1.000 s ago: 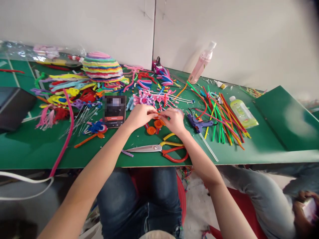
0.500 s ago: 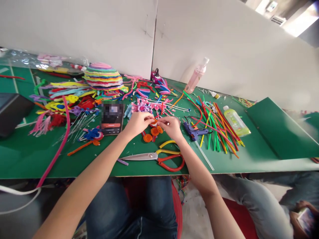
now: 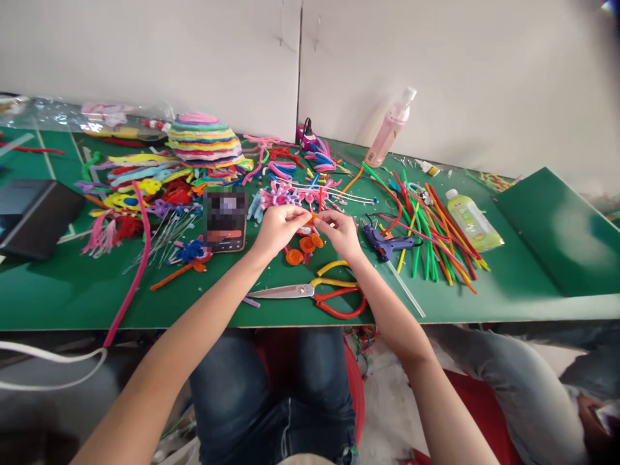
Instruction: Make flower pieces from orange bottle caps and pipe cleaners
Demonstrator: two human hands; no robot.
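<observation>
My left hand and my right hand meet over the middle of the table, fingertips pinched from both sides on a small orange pipe-cleaner piece. Its exact shape is partly hidden by the fingers. Just below it lie several round orange coils, with red and blue bits beside them. A pink pipe-cleaner flower sits behind my left hand. Nearer the table edge, large scissors with red and yellow handles lie under my right wrist, blades pointing left.
A purple glue gun and a bundle of coloured pipe cleaners lie right, beside a green bottle. A pink bottle stands behind. Left are a phone, a striped pile and a dark box. Another person's leg is at right.
The view has shifted, so the table items appear a little further right and higher. Both hands keep pinching the orange piece, with only slight finger movement.
</observation>
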